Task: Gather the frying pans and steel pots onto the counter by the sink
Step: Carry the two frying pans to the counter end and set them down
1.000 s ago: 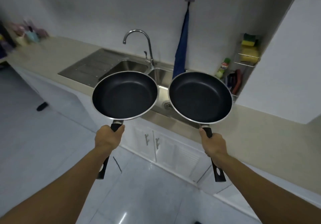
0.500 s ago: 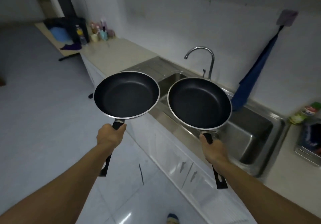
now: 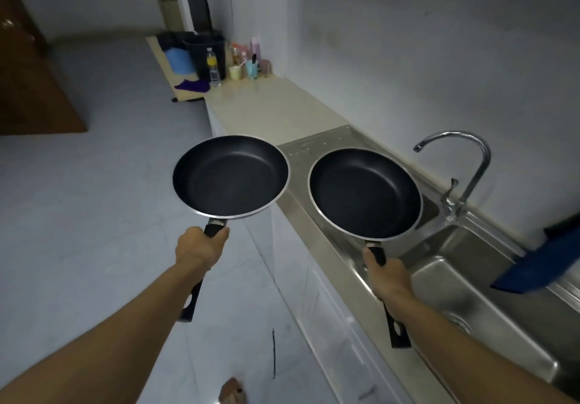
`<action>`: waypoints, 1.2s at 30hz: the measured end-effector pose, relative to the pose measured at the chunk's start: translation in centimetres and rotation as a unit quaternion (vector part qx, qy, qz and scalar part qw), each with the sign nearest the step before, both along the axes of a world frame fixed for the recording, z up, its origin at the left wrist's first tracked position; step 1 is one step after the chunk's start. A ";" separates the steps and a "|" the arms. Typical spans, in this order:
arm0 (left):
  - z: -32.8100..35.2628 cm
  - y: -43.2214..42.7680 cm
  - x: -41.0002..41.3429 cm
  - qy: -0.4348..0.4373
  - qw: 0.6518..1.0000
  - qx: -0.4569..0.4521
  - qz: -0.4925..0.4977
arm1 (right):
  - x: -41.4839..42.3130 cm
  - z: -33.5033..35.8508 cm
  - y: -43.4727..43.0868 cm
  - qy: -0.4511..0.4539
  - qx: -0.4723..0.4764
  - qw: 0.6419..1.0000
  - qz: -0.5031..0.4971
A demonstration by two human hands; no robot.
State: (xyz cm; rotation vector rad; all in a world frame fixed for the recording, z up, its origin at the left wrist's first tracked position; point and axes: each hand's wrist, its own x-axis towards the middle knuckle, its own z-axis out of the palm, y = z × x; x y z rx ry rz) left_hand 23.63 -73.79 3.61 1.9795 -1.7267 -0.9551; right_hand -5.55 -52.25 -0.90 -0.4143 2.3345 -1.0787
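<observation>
The left grip is closed around the black handle of the left frying pan. This pan is in the air, level, and hangs past the front edge of the table, mostly over the floor. The right grip is closed around the handle of the right frying pan, which is held level above the steel draining board, just beside the sink. The two pans are side by side and do not touch. A faucet stands at the back edge, and cups and bottles stand at the far end of the table.
</observation>
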 end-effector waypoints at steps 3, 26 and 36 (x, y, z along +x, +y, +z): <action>-0.3 -5.2 -0.2 0.004 1.000 0.000 0.001 | -0.2 -0.4 -4.9 0.010 0.000 1.000 0.001; -0.1 -45.8 -6.5 0.012 0.997 0.030 -0.076 | -2.3 -0.9 -41.5 -0.009 -0.006 0.995 -0.096; -1.6 -62.1 -15.4 0.010 0.995 0.031 -0.093 | -9.6 -1.4 -56.9 0.012 0.025 0.997 -0.079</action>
